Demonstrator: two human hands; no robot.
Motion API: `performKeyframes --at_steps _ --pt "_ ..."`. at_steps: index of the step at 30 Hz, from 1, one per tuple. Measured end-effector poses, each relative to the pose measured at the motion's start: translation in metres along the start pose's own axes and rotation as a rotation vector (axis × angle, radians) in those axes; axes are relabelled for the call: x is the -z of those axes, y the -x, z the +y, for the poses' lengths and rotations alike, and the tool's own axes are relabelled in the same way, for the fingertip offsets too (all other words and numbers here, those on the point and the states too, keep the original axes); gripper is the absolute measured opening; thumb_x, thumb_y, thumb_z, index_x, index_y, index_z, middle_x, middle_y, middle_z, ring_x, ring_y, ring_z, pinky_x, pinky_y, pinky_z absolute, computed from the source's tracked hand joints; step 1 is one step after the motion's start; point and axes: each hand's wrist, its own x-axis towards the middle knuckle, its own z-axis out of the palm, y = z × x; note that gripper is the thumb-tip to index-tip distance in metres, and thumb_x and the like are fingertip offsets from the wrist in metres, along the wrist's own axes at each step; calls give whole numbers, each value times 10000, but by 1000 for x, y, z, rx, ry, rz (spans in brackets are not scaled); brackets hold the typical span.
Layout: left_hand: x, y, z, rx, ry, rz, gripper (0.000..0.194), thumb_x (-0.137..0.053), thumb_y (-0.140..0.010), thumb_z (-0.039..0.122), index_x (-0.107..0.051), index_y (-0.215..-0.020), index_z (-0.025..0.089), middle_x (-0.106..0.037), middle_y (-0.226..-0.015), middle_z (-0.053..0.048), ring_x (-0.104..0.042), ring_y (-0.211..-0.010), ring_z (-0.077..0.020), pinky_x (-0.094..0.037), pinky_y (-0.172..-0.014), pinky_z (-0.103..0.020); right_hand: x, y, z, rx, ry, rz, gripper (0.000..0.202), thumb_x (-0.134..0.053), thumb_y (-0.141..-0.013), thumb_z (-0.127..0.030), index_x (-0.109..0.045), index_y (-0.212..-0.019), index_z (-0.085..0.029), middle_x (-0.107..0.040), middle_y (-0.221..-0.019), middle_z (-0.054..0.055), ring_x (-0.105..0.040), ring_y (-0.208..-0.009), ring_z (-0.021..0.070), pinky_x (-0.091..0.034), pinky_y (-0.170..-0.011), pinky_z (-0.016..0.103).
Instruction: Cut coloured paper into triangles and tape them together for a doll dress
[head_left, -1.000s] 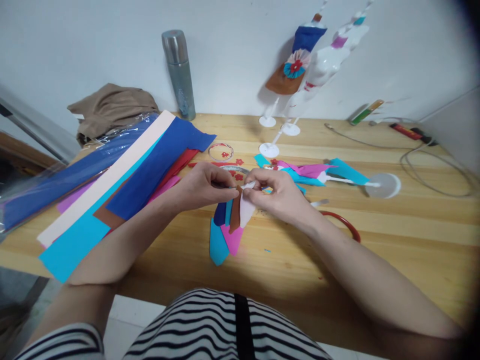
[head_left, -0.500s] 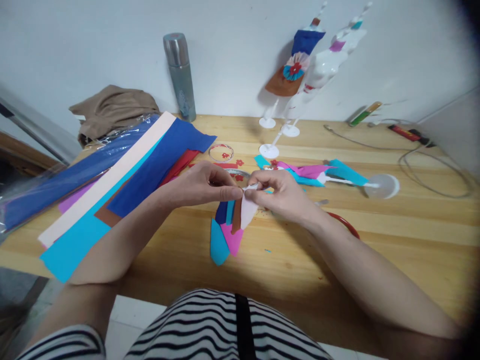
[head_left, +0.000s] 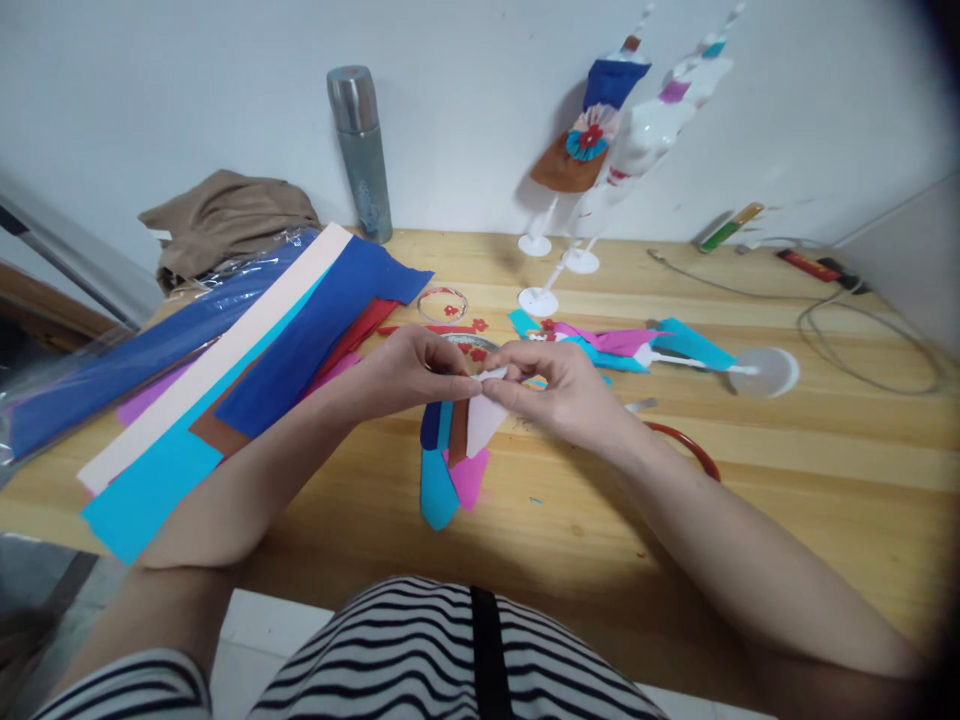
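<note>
My left hand (head_left: pixel 420 372) and my right hand (head_left: pixel 551 385) meet over the table, thumbs and fingertips pinched together. Between them they hold the gathered top of a fan of coloured pieces, thin like crepe paper or cloth. Its pale pink piece (head_left: pixel 484 422) hangs at my right fingertips. Beside it hang a brown strip (head_left: pixel 458 435), a light blue strip and a dark blue piece (head_left: pixel 430 425). Just under the fan are a rounded light blue piece (head_left: pixel 437 492) and a magenta piece (head_left: pixel 470 480). My fingers hide the pinched end.
Coloured sheets (head_left: pixel 292 340) lie to the left, near a brown cloth (head_left: pixel 232 215) and a flask (head_left: pixel 361 160). White doll-like stands (head_left: pixel 652 130), one dressed, rise at the back. Another dressed stand (head_left: pixel 622 345) lies flat. A red curved handle (head_left: pixel 688 445) is beside my right forearm; a cable (head_left: pixel 750 290) runs behind.
The fan has shifted slightly left and its pale pink piece has spread wider. My right fingertips have moved a little along the gathered top. Both hands keep their pinch.
</note>
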Motion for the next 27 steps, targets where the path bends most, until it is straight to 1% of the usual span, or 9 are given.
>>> performKeyframes --at_steps 2,5,8,13,17,20,23,25,27 --pt "3 -2 -4 13 27 5 224 -816 -741 338 -749 -664 138 -607 -593 14 -508 -591 -103 -363 -552 -234 4 -1 -1 7 -68 -54 262 -730 -867 -455 -759 -932 -203 -501 -591 -43 -469 -563 141 -378 -564 302" --pt "7 -6 -11 15 87 12 243 -846 -723 352 -749 -651 141 -667 -630 -13 -555 -611 -120 -412 -565 -243 9 -1 -2 12 -176 -117 369 -684 -917 -485 -753 -1125 -188 -621 -649 -10 -563 -594 162 -436 -566 304" --pt "11 -7 -15 20 126 37 261 -875 -696 371 -758 -655 141 -647 -601 -6 -524 -570 -105 -398 -549 -243 12 0 -1 47 -181 -137 456 -668 -939 -507 -728 -1262 -191 -696 -697 17 -612 -619 179 -473 -570 310" --pt "13 -4 -8 36 149 28 279 -896 -667 383 -755 -650 143 -628 -580 3 -518 -557 -103 -406 -554 -250 12 3 3 95 -81 -81 498 -648 -984 -485 -687 -1391 -200 -634 -669 -28 -625 -574 165 -495 -573 314" --pt "15 1 3 48 148 -3 299 -914 -651 396 -754 -651 144 -619 -581 7 -526 -570 -107 -422 -567 -255 7 6 6 132 -245 -14 583 -626 -1019 -602 -621 -1472 -235 -539 -542 -83 -573 -474 161 -484 -523 313" --pt "19 5 8 29 161 44 327 -940 -629 394 -735 -631 140 -608 -580 5 -518 -562 -106 -409 -556 -257 5 4 5 151 -464 119 487 -654 -1002 -615 -662 -1356 -280 -370 -455 -140 -412 -361 126 -492 -534 320" --pt "27 9 10 -24 217 152 312 -940 -640 364 -722 -639 141 -647 -636 -11 -543 -583 -114 -410 -571 -265 9 -1 6 104 -508 298 281 -703 -960 -550 -674 -1015 -276 -309 -441 -151 -328 -352 97 -510 -587 322" --pt "32 13 12 -59 263 215 294 -925 -666 341 -713 -633 140 -646 -638 -11 -536 -582 -109 -402 -582 -267 9 -4 9 -2 -368 229 277 -740 -908 -468 -594 -816 -252 -419 -482 -114 -397 -404 96 -448 -543 290" --pt "35 16 15 -81 294 250 280 -917 -685 310 -706 -624 136 -628 -612 -4 -510 -573 -96 -381 -585 -263 3 -4 14 -65 -135 18 278 -756 -856 -363 -556 -717 -228 -545 -574 -56 -478 -493 107 -368 -520 267"
